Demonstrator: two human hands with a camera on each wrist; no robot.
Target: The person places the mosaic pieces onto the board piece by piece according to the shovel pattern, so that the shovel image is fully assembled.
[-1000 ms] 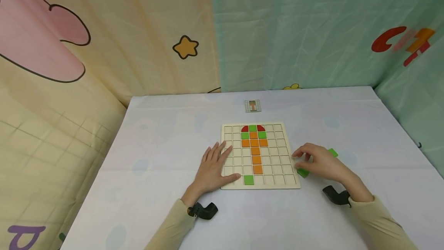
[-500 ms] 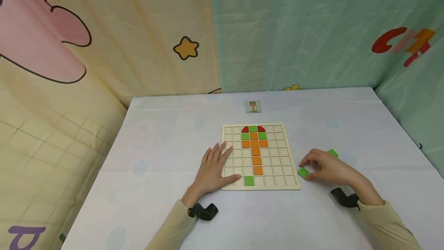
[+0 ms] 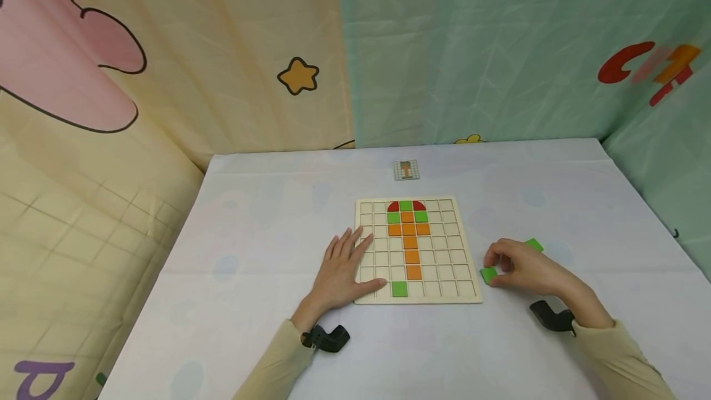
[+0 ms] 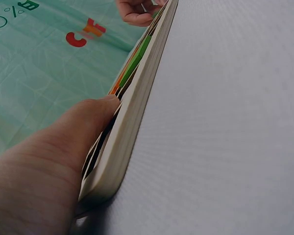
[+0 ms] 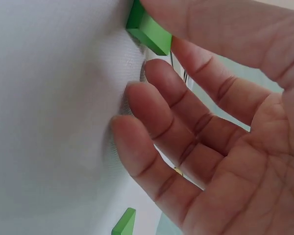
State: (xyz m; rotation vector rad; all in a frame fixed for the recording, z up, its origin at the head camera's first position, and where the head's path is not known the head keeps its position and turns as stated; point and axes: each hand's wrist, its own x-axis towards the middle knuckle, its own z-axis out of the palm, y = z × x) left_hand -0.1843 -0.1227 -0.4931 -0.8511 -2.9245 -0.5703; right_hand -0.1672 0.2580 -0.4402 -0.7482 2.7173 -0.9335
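Note:
A pale grid board lies on the table, with red, green and orange tiles set in its upper and middle cells. Near its front edge a lone green tile sits in a cell. My left hand rests spread over the board's left side; the left wrist view shows its thumb on the edge. Beside the board's right edge, my right hand pinches a green square tile between thumb and index finger at the tabletop. In the right wrist view that tile is partly covered by the thumb.
Another green tile lies just behind the right hand. A small card with a printed grid picture lies beyond the board. Printed curtains hang behind the table.
My right hand has drawn back a little to the right, away from the board's edge. The green tile at its fingertips has turned slightly and shifted right. The left hand stays put.

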